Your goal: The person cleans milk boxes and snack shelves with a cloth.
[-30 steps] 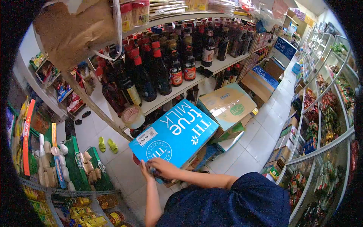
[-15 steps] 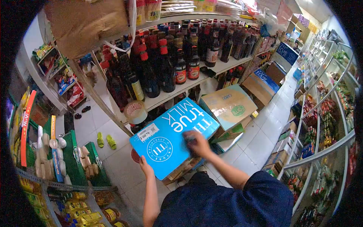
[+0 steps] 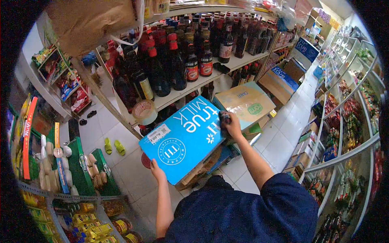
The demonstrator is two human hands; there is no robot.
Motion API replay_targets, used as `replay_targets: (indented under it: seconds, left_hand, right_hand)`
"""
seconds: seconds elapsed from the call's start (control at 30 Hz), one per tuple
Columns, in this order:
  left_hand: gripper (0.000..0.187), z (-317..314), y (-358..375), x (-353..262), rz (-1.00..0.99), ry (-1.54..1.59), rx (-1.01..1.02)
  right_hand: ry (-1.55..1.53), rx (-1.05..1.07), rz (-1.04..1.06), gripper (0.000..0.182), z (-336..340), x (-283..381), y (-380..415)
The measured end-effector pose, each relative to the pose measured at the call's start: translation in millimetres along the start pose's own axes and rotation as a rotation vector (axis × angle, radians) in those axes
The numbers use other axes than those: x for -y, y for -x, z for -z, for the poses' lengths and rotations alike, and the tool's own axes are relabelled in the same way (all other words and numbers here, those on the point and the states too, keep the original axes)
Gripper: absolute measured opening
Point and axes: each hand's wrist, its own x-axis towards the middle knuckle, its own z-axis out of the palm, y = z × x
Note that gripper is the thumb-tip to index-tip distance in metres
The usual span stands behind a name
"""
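A blue TH true MILK carton point(image 3: 186, 137) lies flat in front of me, on top of other cardboard. My left hand point(image 3: 157, 171) rests at its lower left edge, thumb on the blue top. At the carton's right end, my right hand point(image 3: 231, 124) is closed round a small dark object point(image 3: 225, 118), too unclear to name. A roll of tape point(image 3: 144, 112) sits just past the carton's upper left corner, at the shelf edge. The brown carton point(image 3: 245, 105) stands to the right, beyond my right hand.
Dark sauce bottles point(image 3: 174, 65) crowd the shelf point(image 3: 190, 87) ahead. More cartons point(image 3: 279, 85) line the aisle at the right, facing glass cases point(image 3: 344, 133). Green slippers point(image 3: 119, 147) lie on the tiled floor at left. Yellow packs point(image 3: 95, 231) are at lower left.
My right hand has moved right and away from me, from the carton's middle to its right end, with the dark object. My left hand stays at the left edge.
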Motion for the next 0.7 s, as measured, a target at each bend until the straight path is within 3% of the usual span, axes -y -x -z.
replay_targets:
  seconds: [0.07,0.13,0.27,0.33,0.4,0.53,0.6,0.67,0.7]
  left_hand:
    - [0.049,-3,1,-3,-0.052,0.022,0.012]
    - [0.048,-7,5,-11,-0.043,0.021,-0.014]
    - [0.046,-2,-3,4,-0.094,0.011,-0.017]
    - [0.046,15,-28,44,-0.046,0.01,-0.009]
    - [0.046,18,-22,34,0.023,0.186,0.115]
    - [0.044,9,-16,23,-0.082,-0.039,-0.01]
    - [0.044,0,-6,6,-0.058,-0.02,-0.044]
    - [0.046,0,-3,1,-0.043,-0.133,-0.05]
    - [0.047,-8,7,-15,-0.1,-0.121,-0.056]
  right_hand:
    - [0.094,0.008,-0.03,0.04,-8,-2,3]
    - [-0.059,0.112,0.003,0.039,-19,40,9]
    - [-0.331,0.482,0.177,0.045,-71,123,58]
    - [-0.439,0.698,0.28,0.049,-91,170,91]
    - [-0.372,0.701,0.368,0.052,-96,197,122]
    - [-0.562,0.77,0.35,0.047,-88,158,84]
    - [-0.238,0.53,0.251,0.04,-77,106,56]
    - [-0.287,0.294,0.099,0.037,-62,46,21]
    - [-0.202,0.196,0.146,0.036,-48,27,-1]
